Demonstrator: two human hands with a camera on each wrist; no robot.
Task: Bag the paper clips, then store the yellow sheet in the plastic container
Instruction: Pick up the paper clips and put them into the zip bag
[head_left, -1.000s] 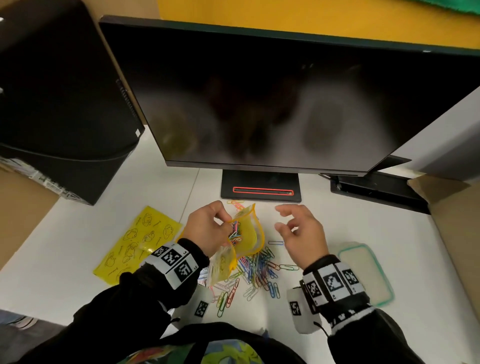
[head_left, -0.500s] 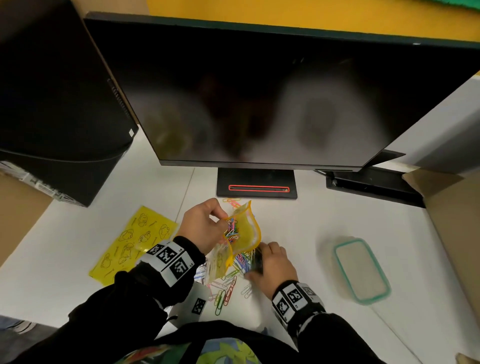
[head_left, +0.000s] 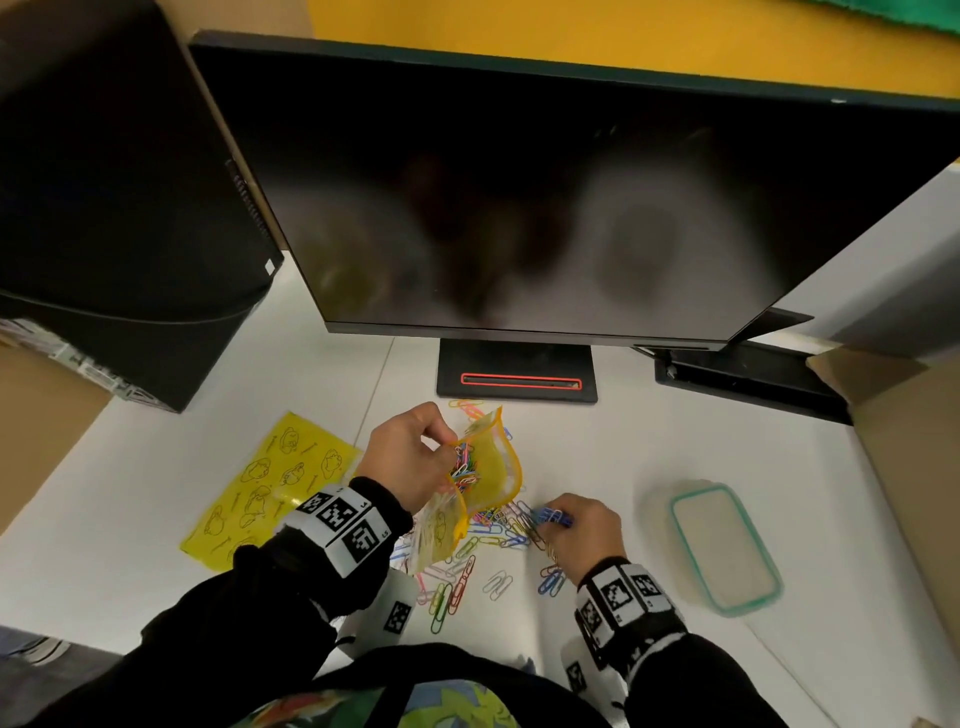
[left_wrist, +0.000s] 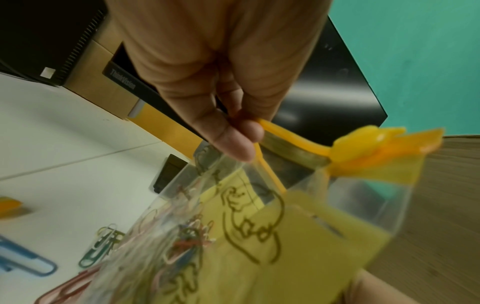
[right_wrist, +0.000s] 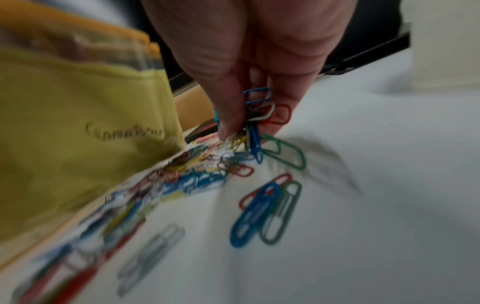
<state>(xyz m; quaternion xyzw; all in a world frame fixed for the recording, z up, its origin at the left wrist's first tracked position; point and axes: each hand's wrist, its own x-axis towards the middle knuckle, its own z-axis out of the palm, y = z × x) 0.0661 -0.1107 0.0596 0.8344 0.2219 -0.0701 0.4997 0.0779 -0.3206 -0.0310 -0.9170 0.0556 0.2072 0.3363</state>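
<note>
Some paper clips (head_left: 464, 467) already lying inside the bag (head_left: 485, 462) pinched open at its rim by the left hand (head_left: 402, 457), many more waiting scattered on the desk (head_left: 649, 452), right hand (head_left: 582, 530) pinching another bunch, yellow sheet (head_left: 260, 483) lying flat at left, plastic container (head_left: 722, 545) at right, both untouched.

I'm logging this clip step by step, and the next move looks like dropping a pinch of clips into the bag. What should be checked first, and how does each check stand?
1. Bag mouth open: ok. The left hand pinches the rim of the yellow zip bag, and the mouth gapes.
2. Clips in hand: ok. The right hand pinches several paper clips.
3. Grip firm enough for the lift: cannot tell; one blue clip dangles below the fingers.
4. Bag has room: ok; a small bunch of clips lies inside.
5. Bagging done: not ok; many loose clips lie on the desk.
6. Plastic container ready for the yellow sheet: not ok; its lid is on.
</note>
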